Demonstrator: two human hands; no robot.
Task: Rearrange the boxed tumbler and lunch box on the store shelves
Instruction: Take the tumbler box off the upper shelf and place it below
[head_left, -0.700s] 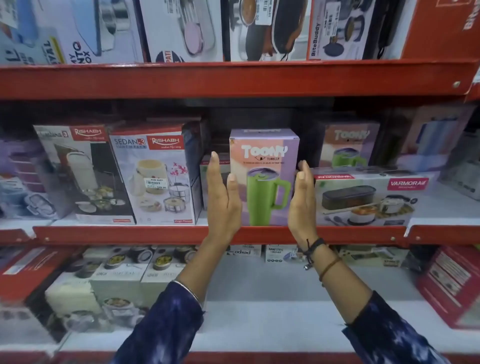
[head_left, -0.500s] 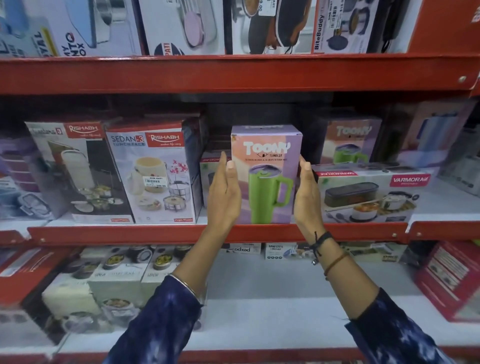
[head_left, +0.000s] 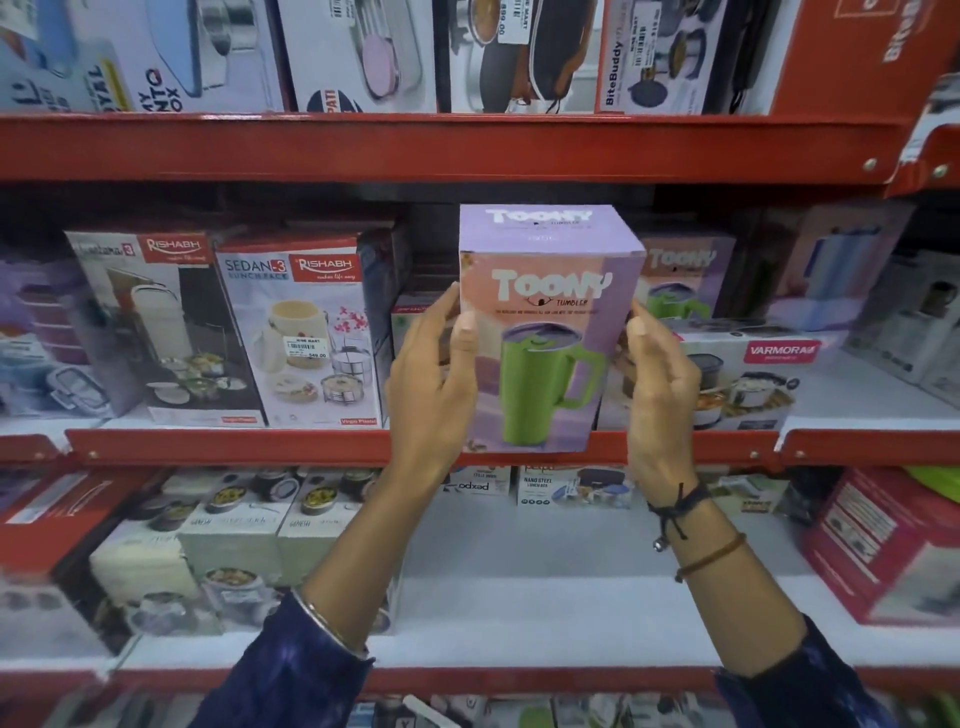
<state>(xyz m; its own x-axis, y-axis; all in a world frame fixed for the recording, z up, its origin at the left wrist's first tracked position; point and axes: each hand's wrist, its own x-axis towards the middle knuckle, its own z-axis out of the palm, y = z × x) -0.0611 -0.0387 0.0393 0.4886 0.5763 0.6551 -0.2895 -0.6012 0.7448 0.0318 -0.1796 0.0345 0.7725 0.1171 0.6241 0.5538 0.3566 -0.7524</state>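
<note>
The boxed tumbler (head_left: 550, 332), a purple and pink Toony box picturing a green mug, is held in front of the middle shelf's red edge (head_left: 234, 447), its bottom overlapping that edge. My left hand (head_left: 434, 384) grips its left side and my right hand (head_left: 657, 384) its right side. The Varmora lunch box (head_left: 753, 379) lies flat on the middle shelf just right of my right hand. A second Toony box (head_left: 685, 280) stands behind it.
Two tall Rishabh lunch-pack boxes (head_left: 306, 332) stand on the middle shelf to the left. More boxes fill the top shelf (head_left: 467, 145). On the lower shelf, Ganesh boxes (head_left: 234, 530) sit left and a red box (head_left: 883, 551) right, with bare white shelf between.
Both hands closed on the sides of the tumbler box and drew it forward off the shelf toward me; it now looks larger and overlaps the shelf's front edge.
</note>
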